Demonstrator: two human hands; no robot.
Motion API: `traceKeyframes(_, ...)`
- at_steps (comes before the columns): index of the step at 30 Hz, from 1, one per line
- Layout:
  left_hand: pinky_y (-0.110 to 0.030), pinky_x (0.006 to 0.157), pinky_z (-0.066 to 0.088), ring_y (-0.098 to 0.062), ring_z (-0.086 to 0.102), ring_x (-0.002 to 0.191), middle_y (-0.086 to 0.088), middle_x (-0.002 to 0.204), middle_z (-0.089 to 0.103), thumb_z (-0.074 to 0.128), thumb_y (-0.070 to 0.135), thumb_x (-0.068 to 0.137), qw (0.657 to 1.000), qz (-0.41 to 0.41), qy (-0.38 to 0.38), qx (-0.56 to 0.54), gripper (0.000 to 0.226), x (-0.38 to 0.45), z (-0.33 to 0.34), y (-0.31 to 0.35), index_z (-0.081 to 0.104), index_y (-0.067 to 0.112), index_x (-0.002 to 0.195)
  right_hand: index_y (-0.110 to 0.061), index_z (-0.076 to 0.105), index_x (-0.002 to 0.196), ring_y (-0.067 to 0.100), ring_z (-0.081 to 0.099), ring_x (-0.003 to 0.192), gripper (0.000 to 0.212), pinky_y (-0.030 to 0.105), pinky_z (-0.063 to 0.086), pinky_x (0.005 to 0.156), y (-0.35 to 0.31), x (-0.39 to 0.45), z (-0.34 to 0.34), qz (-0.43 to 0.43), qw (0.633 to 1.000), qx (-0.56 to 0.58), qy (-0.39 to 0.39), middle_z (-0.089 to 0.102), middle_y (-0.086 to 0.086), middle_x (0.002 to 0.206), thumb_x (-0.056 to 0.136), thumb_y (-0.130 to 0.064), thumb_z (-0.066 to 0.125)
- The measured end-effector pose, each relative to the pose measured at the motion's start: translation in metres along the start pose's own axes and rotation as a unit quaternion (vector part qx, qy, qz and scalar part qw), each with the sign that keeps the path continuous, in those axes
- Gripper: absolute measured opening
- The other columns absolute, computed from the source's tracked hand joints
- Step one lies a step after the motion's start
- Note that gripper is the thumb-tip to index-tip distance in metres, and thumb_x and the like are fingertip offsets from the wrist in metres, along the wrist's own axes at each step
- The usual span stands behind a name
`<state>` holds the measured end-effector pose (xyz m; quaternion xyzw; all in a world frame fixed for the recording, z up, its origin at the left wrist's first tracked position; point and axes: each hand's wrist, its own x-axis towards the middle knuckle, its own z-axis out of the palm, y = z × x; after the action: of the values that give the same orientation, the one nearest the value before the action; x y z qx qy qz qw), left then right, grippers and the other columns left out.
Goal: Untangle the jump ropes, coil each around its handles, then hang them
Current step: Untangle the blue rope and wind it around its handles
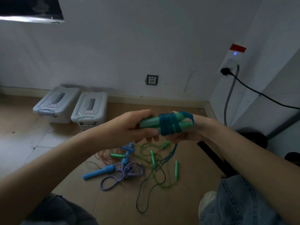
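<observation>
Coiling step here — the left hand (139, 125) grips the butt ends of the paired green handles (151, 122) up at centre, and the right hand (183, 130) cups the far end, fingers curled under the blue rope (168, 125) wraps. Next, I'd guess: tuck the tail dangling at 6 o'clock. The floor tangle (138, 166) below waits, two grey bins (73, 108) at 10.

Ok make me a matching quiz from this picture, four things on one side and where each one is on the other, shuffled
Things:
1. green handles wrapped in blue cord
2. blue handle
3. grey boxes
4. black plug

Places:
A. in the outlet on the right wall
B. on the floor beside the striped rope
C. held in both hands
D. on the floor by the back wall

Pairs: 1-C, 2-B, 3-D, 4-A
</observation>
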<state>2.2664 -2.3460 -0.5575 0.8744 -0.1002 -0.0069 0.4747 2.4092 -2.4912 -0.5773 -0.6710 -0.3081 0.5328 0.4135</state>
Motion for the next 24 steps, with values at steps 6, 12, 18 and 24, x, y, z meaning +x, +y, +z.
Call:
traceKeyframes(6,-0.02,0.05,0.047,-0.011,0.058,0.061,0.001,0.075,0.065,0.054,0.013,0.087,0.989,-0.066,0.114,-0.061,0.023,0.005,0.0,-0.002,0.044,0.003,0.105,-0.016,0.039,0.054,0.005,0.019,0.036,0.049,0.019,0.016,0.038,0.002,-0.002,0.008,0.031,0.999,-0.021,-0.007,0.034,-0.006,0.044,0.099,-0.035,0.034)
traceKeyframes(12,-0.011,0.052,0.047,0.003,0.057,0.058,0.016,0.066,0.066,0.052,0.029,0.081,0.971,-0.038,0.212,-0.107,0.022,0.004,-0.025,-0.001,0.058,0.019,0.1,-0.021,0.044,0.049,0.011,0.027,0.047,0.057,0.023,0.029,0.053,0.013,0.006,0.019,0.051,0.997,-0.024,-0.051,0.029,-0.003,0.053,0.087,-0.063,0.04)
traceKeyframes(18,-0.03,0.063,0.049,-0.02,0.062,0.07,-0.011,0.086,0.067,0.052,0.019,0.091,0.891,-0.177,0.377,0.181,0.024,-0.006,-0.06,-0.055,0.055,0.006,0.112,-0.018,0.059,0.063,0.006,0.025,0.038,0.029,0.015,0.025,0.037,-0.004,-0.004,-0.003,-0.057,0.995,0.03,0.08,0.032,-0.009,0.046,0.079,-0.042,0.06)
traceKeyframes(24,-0.023,0.051,0.046,-0.016,0.059,0.069,-0.018,0.099,0.064,0.05,0.016,0.093,0.86,-0.238,0.412,0.184,0.03,-0.013,-0.071,-0.071,0.049,0.001,0.118,-0.021,0.069,0.092,0.003,0.054,0.053,0.008,0.012,0.044,0.047,-0.016,-0.008,-0.021,-0.109,0.962,-0.15,0.202,0.064,-0.01,0.067,0.086,-0.02,0.063)
